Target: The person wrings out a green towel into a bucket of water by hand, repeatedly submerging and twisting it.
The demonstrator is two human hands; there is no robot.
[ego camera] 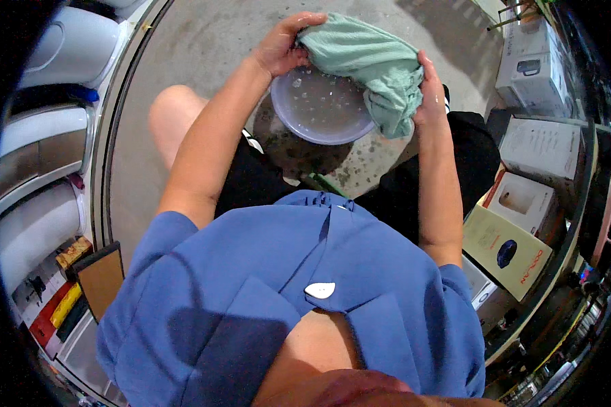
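Observation:
A wet, pale green cloth [359,48] stretches between my two hands above a basin. My left hand [287,46] grips its left end, with the thumb on top and the fingers curled under and partly hidden. At the other end my right hand [428,91] holds the bunched, twisted part of the fabric, which hangs down past the basin's right rim. Below is a round lavender basin [320,138] of cloudy water with bubbles and bits of foam on the surface. The cloth covers the basin's far and right sides.
Wet, spotted concrete floor [198,46] surrounds the basin. Cardboard product boxes [539,140] line the right side on a shelf. White appliances [71,48] stand along the left, behind a dark-edged rail. A thin green object [328,184] lies between my knees.

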